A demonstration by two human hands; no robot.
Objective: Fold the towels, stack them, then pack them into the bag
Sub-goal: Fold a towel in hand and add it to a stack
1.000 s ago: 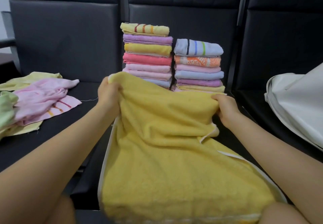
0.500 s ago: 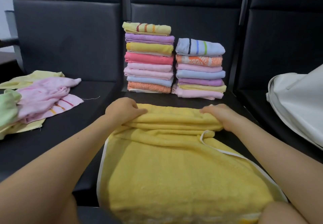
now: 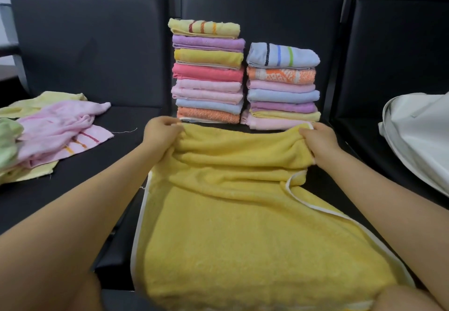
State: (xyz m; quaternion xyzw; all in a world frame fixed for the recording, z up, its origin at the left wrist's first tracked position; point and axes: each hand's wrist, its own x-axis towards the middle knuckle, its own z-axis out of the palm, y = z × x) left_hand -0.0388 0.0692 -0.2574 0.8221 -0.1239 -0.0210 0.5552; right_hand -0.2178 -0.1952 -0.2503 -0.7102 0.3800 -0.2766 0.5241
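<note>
The yellow towel (image 3: 243,225) lies spread over the black seat (image 3: 73,201) directly before the person. Its long axis runs from the person's lap away toward the seat backs. The far end is gathered into a thick fold running left to right, raised slightly off the seat. The fabric is terry, plain yellow, with a narrow white binding along both side edges; on the right the binding curls inward under the fold.

The left hand (image 3: 161,132) grips the left end of the fold, fingers curled around the cloth. The right hand (image 3: 318,140) grips the right end likewise, fingers curled over the edge with cloth bunched beneath them. Both forearms extend alongside the towel.

Just beyond the fold stand two stacks of folded towels against the seat back. The left stack (image 3: 207,72) is the taller, topped by a pale yellow towel with stripes. The right stack (image 3: 283,87) is topped by a light blue striped towel. The stacks stand just beside each other.

On the seat to the left lies a loose heap of unfolded towels (image 3: 48,131), pink, pale yellow and green. At the right edge rests a white bag (image 3: 418,136), well apart from the stacks.
</note>
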